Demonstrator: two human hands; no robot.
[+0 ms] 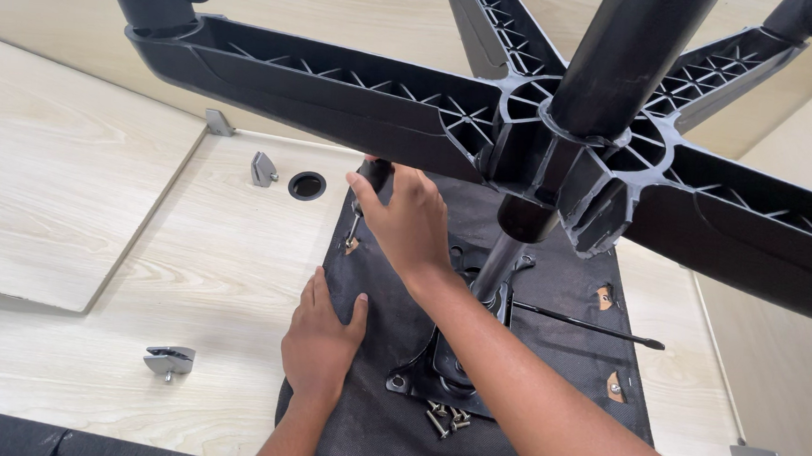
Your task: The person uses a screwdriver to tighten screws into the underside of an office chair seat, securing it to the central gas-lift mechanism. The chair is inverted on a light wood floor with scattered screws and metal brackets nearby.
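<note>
I see my right hand [411, 221] gripping a black-handled screwdriver [369, 186] upright on the dark fabric seat underside [552, 293], left hand [320, 337] pressed flat, fingers open.

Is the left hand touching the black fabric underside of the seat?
Touching. The head view shows the left hand lying flat, palm down, on the seat underside at its left edge, with no gap visible.

1. We have the upturned seat [552, 293] lying on the desk [206, 272], its star base [561, 144] raised above it on the column [502, 262].
2. Our left hand [322, 336] rests flat on the seat's near left edge.
3. Our right hand [406, 223] grips a screwdriver [368, 193] at the seat's far left corner.
4. Loose screws [446, 418] lie just before the mounting plate [439, 371].
5. A lever [588, 326] sticks out right of the column.
</note>
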